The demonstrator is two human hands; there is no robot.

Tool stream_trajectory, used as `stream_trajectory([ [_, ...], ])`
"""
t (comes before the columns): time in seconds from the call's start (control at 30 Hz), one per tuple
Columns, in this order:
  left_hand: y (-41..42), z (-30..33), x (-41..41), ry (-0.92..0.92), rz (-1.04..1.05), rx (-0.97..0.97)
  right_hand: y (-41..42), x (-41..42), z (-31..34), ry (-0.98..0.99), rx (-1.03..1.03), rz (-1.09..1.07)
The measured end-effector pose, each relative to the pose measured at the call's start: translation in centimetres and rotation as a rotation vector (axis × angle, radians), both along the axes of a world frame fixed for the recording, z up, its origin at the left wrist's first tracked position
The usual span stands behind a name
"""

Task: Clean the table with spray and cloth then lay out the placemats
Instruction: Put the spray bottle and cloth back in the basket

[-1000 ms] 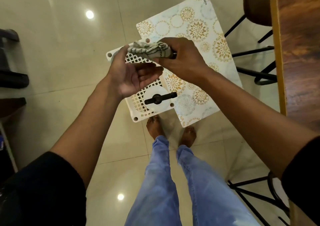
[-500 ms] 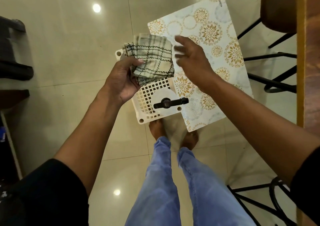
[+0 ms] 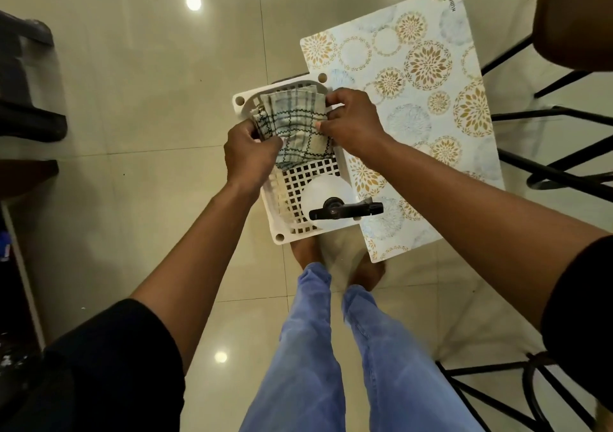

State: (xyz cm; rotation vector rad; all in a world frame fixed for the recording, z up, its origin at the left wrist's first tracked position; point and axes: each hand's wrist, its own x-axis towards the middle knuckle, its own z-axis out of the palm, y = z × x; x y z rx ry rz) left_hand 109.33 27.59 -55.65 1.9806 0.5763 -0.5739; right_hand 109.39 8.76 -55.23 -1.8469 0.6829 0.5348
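A folded checked cloth (image 3: 296, 123) is held over the far end of a white lattice basket (image 3: 300, 183) on the floor. My left hand (image 3: 249, 154) grips the cloth's left edge and my right hand (image 3: 353, 122) pinches its right edge. A white spray bottle with a black trigger head (image 3: 333, 207) stands in the near end of the basket. A placemat with gold and blue flower circles (image 3: 421, 100) lies to the right of the basket, partly under it.
Glossy cream floor tiles (image 3: 132, 106) surround the basket. Black metal chair legs (image 3: 557, 166) and a brown chair seat (image 3: 574, 20) stand at the right. Dark furniture (image 3: 23, 77) sits at the left edge. My feet and jeans (image 3: 331, 332) are just below the basket.
The cloth passed from my right hand to my left, was unfolded flatter, and now both hands hold it lower, over the basket's far end.
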Motion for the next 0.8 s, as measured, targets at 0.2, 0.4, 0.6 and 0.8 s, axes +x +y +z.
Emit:
stream_trajectory([
  [0.2,-0.5,-1.4,0.1,-0.238,-0.201,0.258,0.1,0.0,-1.5,-0.02,-0.203,0.083],
  [0.4,-0.7,-1.8,0.4,-0.278,-0.266,0.334,0.3,0.0,-2.1,-0.061,-0.34,0.156],
  [0.6,0.0,-1.4,0.1,-0.309,-0.32,0.395,0.1,-0.9,-1.5,-0.154,-0.406,0.142],
  [0.8,0.7,-1.5,-1.1,-0.532,-0.695,0.549,-0.5,-1.7,-1.5,-0.552,-0.708,0.564],
])
